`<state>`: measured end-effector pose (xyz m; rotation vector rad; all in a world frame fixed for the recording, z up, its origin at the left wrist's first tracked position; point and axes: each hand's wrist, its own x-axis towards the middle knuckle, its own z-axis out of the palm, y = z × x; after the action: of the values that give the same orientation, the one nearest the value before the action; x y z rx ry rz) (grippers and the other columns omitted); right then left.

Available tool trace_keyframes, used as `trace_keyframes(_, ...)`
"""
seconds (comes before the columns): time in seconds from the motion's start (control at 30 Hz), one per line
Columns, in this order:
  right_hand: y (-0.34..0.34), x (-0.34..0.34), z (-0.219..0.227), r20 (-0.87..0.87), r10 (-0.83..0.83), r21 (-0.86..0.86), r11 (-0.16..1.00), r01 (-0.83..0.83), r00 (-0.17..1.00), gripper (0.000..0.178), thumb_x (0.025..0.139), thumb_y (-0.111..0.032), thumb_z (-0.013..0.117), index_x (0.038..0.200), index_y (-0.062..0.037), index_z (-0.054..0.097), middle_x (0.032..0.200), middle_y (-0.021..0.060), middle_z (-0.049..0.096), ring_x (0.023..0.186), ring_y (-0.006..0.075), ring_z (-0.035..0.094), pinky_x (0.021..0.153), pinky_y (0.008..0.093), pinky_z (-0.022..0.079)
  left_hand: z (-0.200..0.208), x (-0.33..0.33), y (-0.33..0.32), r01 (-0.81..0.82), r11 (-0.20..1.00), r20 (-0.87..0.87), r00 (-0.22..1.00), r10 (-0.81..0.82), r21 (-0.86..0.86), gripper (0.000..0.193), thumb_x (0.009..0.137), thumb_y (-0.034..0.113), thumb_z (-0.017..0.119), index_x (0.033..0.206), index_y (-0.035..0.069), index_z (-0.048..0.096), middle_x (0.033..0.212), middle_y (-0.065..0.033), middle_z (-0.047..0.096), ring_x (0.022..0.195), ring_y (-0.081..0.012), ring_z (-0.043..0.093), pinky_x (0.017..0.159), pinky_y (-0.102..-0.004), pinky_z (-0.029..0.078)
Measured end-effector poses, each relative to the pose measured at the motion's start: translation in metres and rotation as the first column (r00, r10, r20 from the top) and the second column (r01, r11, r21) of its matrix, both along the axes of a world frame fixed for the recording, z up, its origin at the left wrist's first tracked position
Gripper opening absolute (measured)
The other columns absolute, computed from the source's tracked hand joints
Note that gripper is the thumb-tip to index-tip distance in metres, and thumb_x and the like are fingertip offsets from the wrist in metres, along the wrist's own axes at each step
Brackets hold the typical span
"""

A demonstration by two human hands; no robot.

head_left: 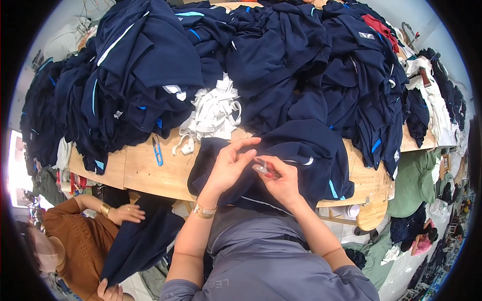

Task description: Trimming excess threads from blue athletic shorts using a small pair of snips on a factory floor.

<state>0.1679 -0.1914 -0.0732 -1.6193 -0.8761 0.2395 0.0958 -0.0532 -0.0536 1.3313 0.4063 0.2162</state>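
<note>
My right hand (pixel 279 179) is closed around small red thread snips (pixel 269 169), mostly hidden by the fingers. Close beside it, my left hand (pixel 232 163) has its index finger stretched out and its thumb apart from it. No object shows between those fingers; a thread would be too fine to make out. Under both hands a navy garment (pixel 301 143) with a white piping strip and a light-blue tab lies bunched at the table's near edge, partly over my lap.
Large heaps of navy garments (pixel 150 55) cover the wooden table (pixel 125 168). A pile of white elastic strips (pixel 215 108) lies mid-table, near blue thread snips (pixel 157 150). At the lower left a co-worker in a brown top (pixel 90 241) handles a dark cloth (pixel 143 241). Green fabric (pixel 414 180) hangs at the right.
</note>
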Motion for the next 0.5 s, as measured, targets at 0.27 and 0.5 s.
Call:
trace_keyframes(0.27, -0.013, -0.001, -0.007, -0.361, -0.067, 0.061, 0.994, 0.096, 0.930, 0.008, 0.084, -0.004, 0.064, 0.088, -0.0004, 0.059, 0.070, -0.0037, 0.059, 0.061, 0.0002, 0.047, 0.053, 0.0159, 0.037, -0.012, -0.002, 0.003, -0.087, 0.992, 0.030, 0.996, 0.090, -0.088, 0.024, 0.089, 0.008, 0.057, 0.112, 0.002, 0.056, 0.088, 0.0060, 0.054, 0.064, 0.0013, 0.038, 0.059, -0.0135, 0.033)
trace_keyframes(0.5, -0.025, 0.003, -0.010, 0.026, -0.055, -0.149, 0.987, 0.058, 0.998, 0.026, 0.080, -0.025, 0.069, 0.079, -0.0029, 0.055, 0.056, 0.0065, 0.051, 0.045, 0.0154, 0.049, 0.045, 0.0252, 0.038, -0.017, -0.002, 0.004, -0.103, 0.972, 0.041, 0.993, 0.115, -0.211, 0.024, 0.088, 0.006, 0.057, 0.111, 0.001, 0.056, 0.103, 0.0022, 0.056, 0.074, 0.0002, 0.046, 0.068, -0.0144, 0.038)
